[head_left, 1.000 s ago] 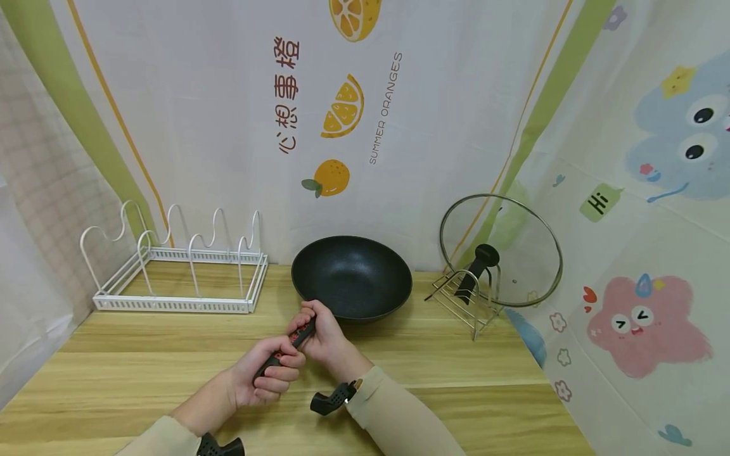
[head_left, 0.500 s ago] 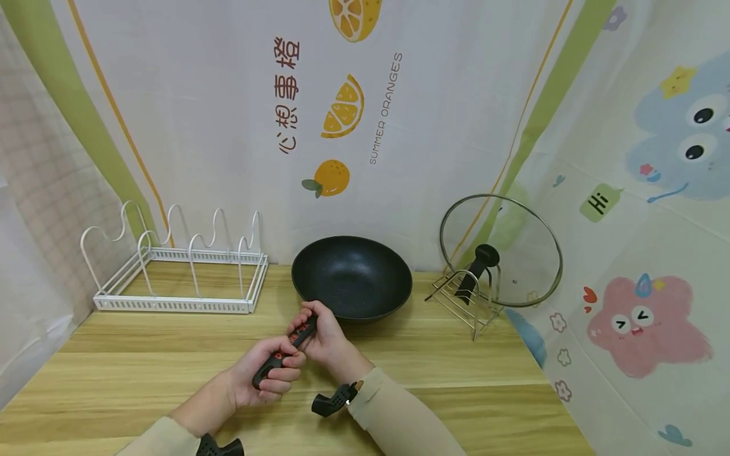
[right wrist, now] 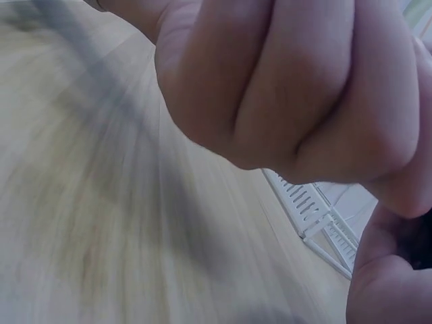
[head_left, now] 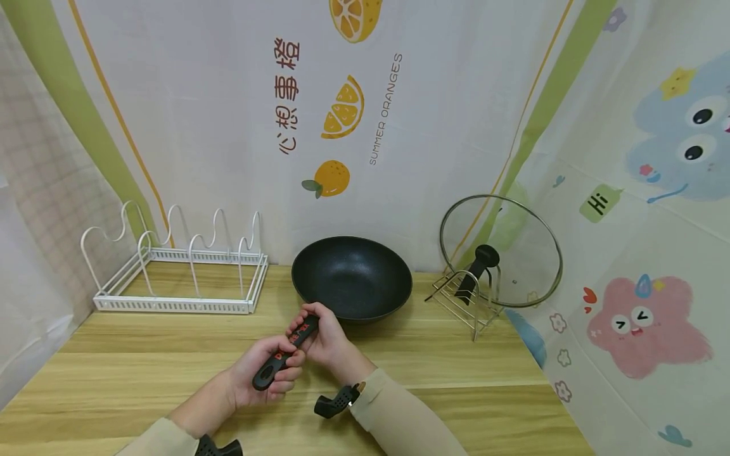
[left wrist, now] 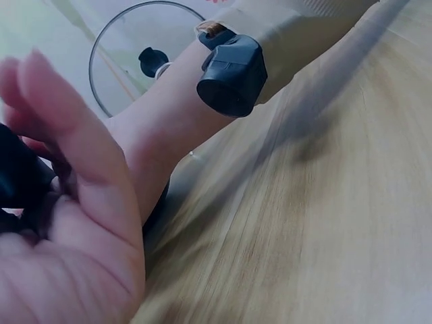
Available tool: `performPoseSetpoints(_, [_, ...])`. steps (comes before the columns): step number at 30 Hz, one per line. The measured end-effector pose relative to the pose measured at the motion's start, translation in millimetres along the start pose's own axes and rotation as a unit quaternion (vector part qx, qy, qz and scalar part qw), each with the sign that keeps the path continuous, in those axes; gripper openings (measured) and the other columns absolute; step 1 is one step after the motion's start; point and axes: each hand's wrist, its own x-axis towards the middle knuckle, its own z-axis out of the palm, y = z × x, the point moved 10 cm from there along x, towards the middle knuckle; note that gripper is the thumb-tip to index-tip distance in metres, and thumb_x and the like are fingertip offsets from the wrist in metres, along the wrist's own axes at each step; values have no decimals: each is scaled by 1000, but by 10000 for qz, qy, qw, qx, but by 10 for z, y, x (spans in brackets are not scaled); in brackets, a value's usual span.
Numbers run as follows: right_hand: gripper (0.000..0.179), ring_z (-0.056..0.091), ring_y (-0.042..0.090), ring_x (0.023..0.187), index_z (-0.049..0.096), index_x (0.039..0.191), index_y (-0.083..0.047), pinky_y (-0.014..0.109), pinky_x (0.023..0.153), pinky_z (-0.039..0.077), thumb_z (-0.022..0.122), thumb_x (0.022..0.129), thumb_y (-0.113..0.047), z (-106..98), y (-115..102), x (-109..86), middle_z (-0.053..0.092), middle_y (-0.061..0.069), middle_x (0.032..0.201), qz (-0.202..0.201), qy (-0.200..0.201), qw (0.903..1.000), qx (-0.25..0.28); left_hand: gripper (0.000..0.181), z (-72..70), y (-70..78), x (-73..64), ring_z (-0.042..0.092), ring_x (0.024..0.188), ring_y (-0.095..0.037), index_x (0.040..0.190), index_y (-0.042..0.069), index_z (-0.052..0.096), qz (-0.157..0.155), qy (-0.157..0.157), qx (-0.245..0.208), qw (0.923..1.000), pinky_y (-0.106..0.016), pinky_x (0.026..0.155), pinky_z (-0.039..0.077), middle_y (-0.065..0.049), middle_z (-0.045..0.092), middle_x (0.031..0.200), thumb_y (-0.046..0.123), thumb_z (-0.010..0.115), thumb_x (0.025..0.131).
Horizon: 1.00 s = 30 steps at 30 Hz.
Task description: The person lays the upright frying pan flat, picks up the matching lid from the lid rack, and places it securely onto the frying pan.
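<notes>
Black pan (head_left: 352, 278), centrally placed, stands on the wood-grain bench (head_left: 142, 380), its bowl facing up and its handle (head_left: 265, 376) running toward the person. Both hands grip that handle: the right hand (head_left: 326, 339) next to the pan's bowl, the left hand (head_left: 249, 375) farther from the pan, near the handle's end, with fingers curled round it.

Progress: the two-handed hold is judged complete. Whether the pan's base bears fully on the bench cannot be determined from these views. Judged outstanding: any shift of the pan away from its present spot, which is well apart from the lid and outside the rack.

Surroundings: left of the pan, a white rack (head_left: 177, 305) with upright wire loops. Right of the pan, a glass lid (head_left: 530, 253) leans upright in a wire stand (head_left: 478, 324); it does not cover the pan. Behind the pan hangs a printed cloth (head_left: 228, 158).

Obstructions: nothing is seen between the pan and the rack, though the rack's loops could catch a passing rim. The cloth, just beside the pan, is judged to limit rearward travel.
</notes>
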Motion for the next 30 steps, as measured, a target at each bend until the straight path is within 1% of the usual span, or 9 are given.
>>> performPoseSetpoints(9, [25,59,8,77,56,81,-19,25,80,55,53,105,-26,-19,21,-24,57,-7,78,86,-106,9999,-35,37,-54,14,-24,63,64,-2,95,21,56,-52,400,325,9987,-18,61,54,13,58,73,31,24,110])
performPoseSetpoints(15, [22,60,11,83,58,86,-17,27,85,54,53,105,-27,-38,19,-51,59,-5,83,50,-153,9998,-147,38,-82,40,-40,65,65,-4,95,19,56,-32,680,621,9957,-20,64,56,11,59,75,31,24,110])
performPoseSetpoints(17, [21,61,13,87,60,88,-17,27,87,53,53,105,-28,-44,16,-68,61,-4,86,31,-208,9994,-277,43,-99,61,-53,69,71,-6,98,18,59,11,796,789,9937,-23,70,60,9,64,80,34,22,112])
performPoseSetpoints(20, [23,64,13,91,65,93,-17,27,88,51,51,105,-30,-52,18,-106,67,-4,93,55,-329,9978,-580,55,-130,92,-81,77,87,-13,106,15,65,43,945,1013,9903,-30,83,65,5,73,91,40,16,114])
performPoseSetpoints(22, [24,67,13,95,68,98,-17,28,91,50,50,105,-32,-65,26,-142,71,-4,98,155,-421,9961,-759,62,-146,100,-96,79,97,-17,112,13,67,9,936,1171,9887,-33,89,65,1,77,100,43,12,115])
performPoseSetpoints(24, [26,69,15,101,71,107,-16,31,97,51,51,105,-33,-97,26,-183,75,-3,105,240,-439,9938,-993,67,-154,102,-111,80,101,-18,116,11,68,-32,885,1363,9867,-35,90,66,-1,79,105,45,10,116])
performPoseSetpoints(26, [29,71,19,108,71,114,-14,37,106,51,53,104,-33,-137,9,-222,75,0,109,284,-460,9907,-1252,69,-162,109,-136,80,99,-19,117,9,68,-66,825,1619,9833,-34,87,66,-3,79,106,45,10,117])
performPoseSetpoints(28, [28,70,23,111,71,115,-12,44,111,53,55,104,-33,-204,-30,-257,75,3,112,259,-393,9860,-1600,69,-170,126,-175,80,96,-18,116,7,68,-108,833,1853,9791,-32,83,65,-4,79,104,47,11,118])
performPoseSetpoints(30, [26,71,23,111,71,114,-13,47,114,54,56,104,-32,-252,-85,-306,74,4,112,216,-338,9805,-1922,69,-193,159,-227,80,93,-19,116,5,67,-126,949,2069,9737,-31,80,64,-4,78,103,48,13,118])
